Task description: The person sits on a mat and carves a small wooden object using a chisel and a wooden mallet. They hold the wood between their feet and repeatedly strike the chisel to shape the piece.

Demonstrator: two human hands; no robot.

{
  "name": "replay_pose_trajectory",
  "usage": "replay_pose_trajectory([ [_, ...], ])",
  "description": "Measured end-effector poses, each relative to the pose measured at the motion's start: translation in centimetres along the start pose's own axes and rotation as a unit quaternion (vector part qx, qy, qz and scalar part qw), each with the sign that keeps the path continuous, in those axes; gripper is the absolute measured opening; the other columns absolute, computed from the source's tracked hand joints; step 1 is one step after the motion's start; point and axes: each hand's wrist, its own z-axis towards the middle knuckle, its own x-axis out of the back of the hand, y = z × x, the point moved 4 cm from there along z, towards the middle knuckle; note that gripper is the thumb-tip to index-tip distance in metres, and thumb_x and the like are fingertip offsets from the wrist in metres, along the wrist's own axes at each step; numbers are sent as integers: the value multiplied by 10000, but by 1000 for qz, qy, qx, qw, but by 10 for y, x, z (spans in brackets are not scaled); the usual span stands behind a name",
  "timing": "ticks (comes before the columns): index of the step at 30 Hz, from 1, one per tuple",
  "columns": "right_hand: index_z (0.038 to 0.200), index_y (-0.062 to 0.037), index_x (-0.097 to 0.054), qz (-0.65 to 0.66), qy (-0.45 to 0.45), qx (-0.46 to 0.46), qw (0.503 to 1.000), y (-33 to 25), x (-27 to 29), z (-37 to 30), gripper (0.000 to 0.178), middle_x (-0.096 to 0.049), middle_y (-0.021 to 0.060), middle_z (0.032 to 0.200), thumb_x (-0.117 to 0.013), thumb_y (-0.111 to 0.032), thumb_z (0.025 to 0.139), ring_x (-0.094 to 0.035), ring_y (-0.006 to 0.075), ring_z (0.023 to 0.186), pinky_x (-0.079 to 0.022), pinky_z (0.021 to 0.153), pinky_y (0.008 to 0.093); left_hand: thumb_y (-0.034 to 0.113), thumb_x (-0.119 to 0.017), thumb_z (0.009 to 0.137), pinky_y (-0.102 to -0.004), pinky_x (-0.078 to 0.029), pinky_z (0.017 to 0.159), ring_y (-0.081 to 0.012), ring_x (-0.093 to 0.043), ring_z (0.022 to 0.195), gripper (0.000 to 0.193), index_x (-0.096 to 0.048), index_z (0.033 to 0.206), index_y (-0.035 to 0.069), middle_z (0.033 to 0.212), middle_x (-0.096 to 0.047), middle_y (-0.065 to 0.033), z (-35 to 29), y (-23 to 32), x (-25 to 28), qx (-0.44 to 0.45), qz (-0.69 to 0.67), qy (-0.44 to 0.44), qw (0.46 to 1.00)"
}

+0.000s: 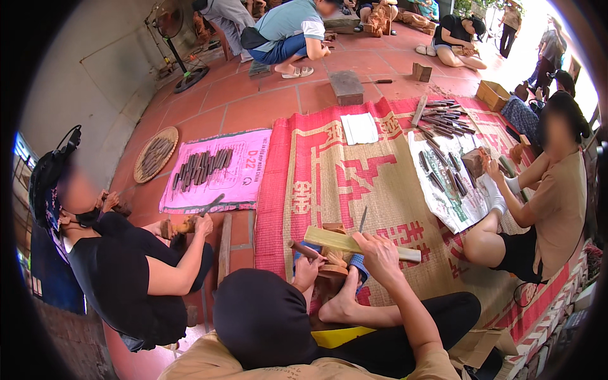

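Note:
In my left hand (pixel 306 272) is a carving chisel (pixel 303 249), its dark round handle slanting up and its tip hidden. My right hand (pixel 379 253) is wrapped round a flat, pale yellow-green wooden bat (pixel 332 239), which crosses above the work. Beneath the bat, between my bare feet, a carved wooden piece (pixel 333 271) with a rounded end is partly covered. Blue checked cloth (pixel 358 261) lies by it. A thin metal blade (pixel 363 217) points up just beyond the bat. A dark rounded shape (pixel 266 316) hides my left forearm.
A red-and-straw mat (pixel 342 183) spreads ahead. Chisels lie on a pink sack (pixel 253 161), a round basket (pixel 156 154) and a white sack (pixel 446 183). Co-workers sit close on both sides (pixel 136 253) (pixel 544 196). A stone block (pixel 346 87) and fan (pixel 170 22) stand farther off.

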Motion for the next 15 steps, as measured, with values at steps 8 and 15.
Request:
replay_pose_trajectory([
  [8,999,-94,-547,63,15,-21,998,8,4,0,314,-635,129,851,-553,44,718,-649,349,830,-491,668,454,101,-712,850,-402,-497,684,-360,-650,779,165,-586,896,5,790,-641,-174,2,22,-5,-84,204,-70,973],
  [15,1020,-105,-559,55,26,-5,998,1,7,0,304,-635,112,843,-571,5,737,-661,317,830,-502,691,432,103,-713,843,-415,-494,685,-397,-641,807,161,-591,885,7,806,-643,-189,2,33,-10,-94,213,-92,968],
])
